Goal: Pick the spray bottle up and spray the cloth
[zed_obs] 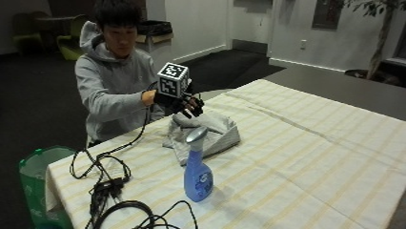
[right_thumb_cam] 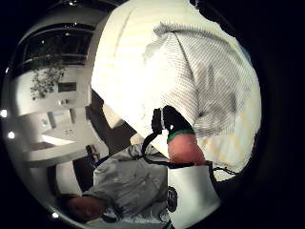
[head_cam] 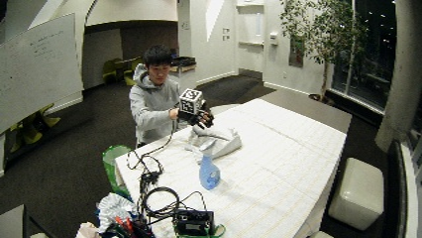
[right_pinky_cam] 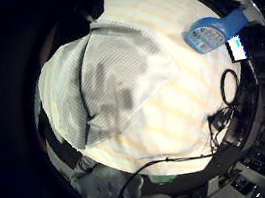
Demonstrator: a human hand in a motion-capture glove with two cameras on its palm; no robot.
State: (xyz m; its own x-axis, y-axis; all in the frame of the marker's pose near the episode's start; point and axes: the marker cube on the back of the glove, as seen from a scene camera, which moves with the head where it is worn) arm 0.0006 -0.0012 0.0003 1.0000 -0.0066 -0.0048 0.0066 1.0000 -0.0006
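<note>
**Hand above the cloth, bottle untouched**

Your gloved right hand (zed_obs: 181, 102) hovers above the cloth (zed_obs: 206, 133), fingers (zed_obs: 193, 109) spread, gripping nothing. The spray bottle (zed_obs: 197, 168) stands upright on the desk (zed_obs: 304, 157), near the cloth's front.

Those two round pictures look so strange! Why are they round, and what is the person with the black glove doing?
The round pictures come from tiny cameras on the palm of the gloved right hand, looking down at the table. The other two are taken from across the room. The hand hangs in the air above a crumpled striped cloth and holds nothing. A blue spray bottle stands upright on the pale striped tablecloth, near the cloth and untouched. Black cables lie at the table's end.
</note>
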